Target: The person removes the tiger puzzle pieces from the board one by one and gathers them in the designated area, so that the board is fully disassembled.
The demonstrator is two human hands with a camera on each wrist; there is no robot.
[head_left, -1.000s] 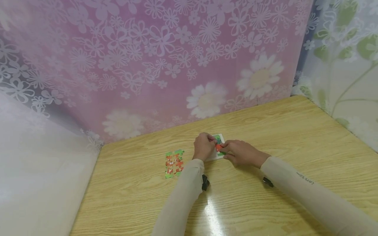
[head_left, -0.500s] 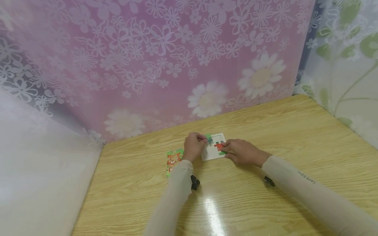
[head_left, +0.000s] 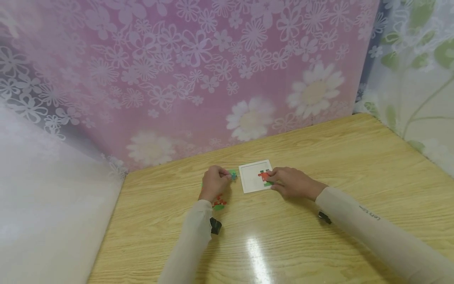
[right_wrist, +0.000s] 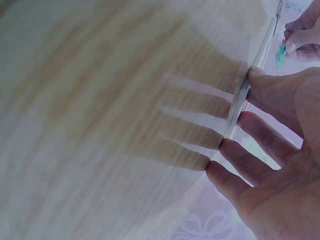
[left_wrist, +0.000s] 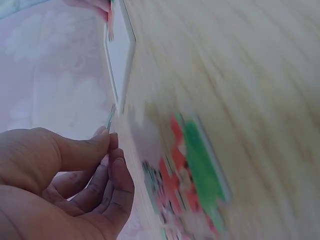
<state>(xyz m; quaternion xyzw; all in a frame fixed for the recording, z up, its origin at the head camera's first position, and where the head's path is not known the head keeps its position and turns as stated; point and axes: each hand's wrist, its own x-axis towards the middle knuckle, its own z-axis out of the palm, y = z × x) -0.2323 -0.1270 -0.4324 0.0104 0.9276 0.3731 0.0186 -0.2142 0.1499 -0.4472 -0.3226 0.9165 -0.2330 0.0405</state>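
A small green and teal jigsaw piece (head_left: 233,174) is pinched between the thumb and fingertips of my left hand (head_left: 214,183), left of the white puzzle tray (head_left: 252,177). In the left wrist view that piece shows almost edge-on. My right hand (head_left: 293,184) holds the tray at its right edge, its fingertips over a red jigsaw piece (head_left: 264,176) lying in the tray. The right wrist view shows the tray edge-on between my thumb and fingers. Under my left forearm lies a joined group of red and green pieces (left_wrist: 175,175), partly hidden in the head view.
The wood-grain table (head_left: 301,236) reaches back to a pink flowered curtain (head_left: 198,79). Pale curtains stand at the left and right sides. A black wrist camera (head_left: 215,226) sits at my left cuff.
My left hand has moved left, off the tray, carrying the green and teal piece and passing over the joined pieces. My right hand has stayed at the tray's right side.
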